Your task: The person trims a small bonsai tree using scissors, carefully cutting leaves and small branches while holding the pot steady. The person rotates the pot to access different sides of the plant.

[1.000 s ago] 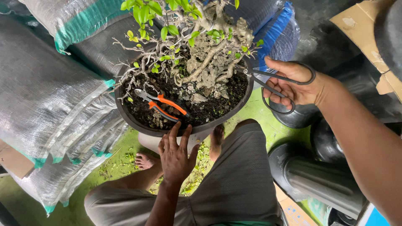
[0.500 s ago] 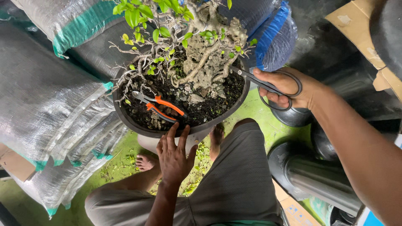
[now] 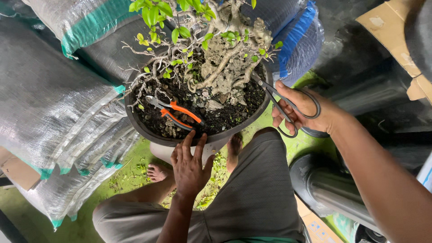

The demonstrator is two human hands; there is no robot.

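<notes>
Two hands work at a round dark pot (image 3: 148,130) holding a small gnarled tree (image 3: 220,58) with pale, knotted roots and trunk, thin bare twigs and a few bright green leaves toward the top of the view, set in dark gritty soil. The right hand (image 3: 306,108) is closed through the large loops of slim black scissors (image 3: 288,105) at the pot's right rim; their long axis runs on a slant, loops low and right, blades pointing up and left toward the trunk, just over the rim. The left hand (image 3: 191,164) rests on the near rim with fingers spread, holding nothing. Orange-handled pliers (image 3: 173,112) lie flat on the soil, jaws toward the upper left, handles toward the lower right. Silver woven sacks (image 3: 49,117) with teal edging are stacked left of the pot, above a green floor (image 3: 130,175)
</notes>
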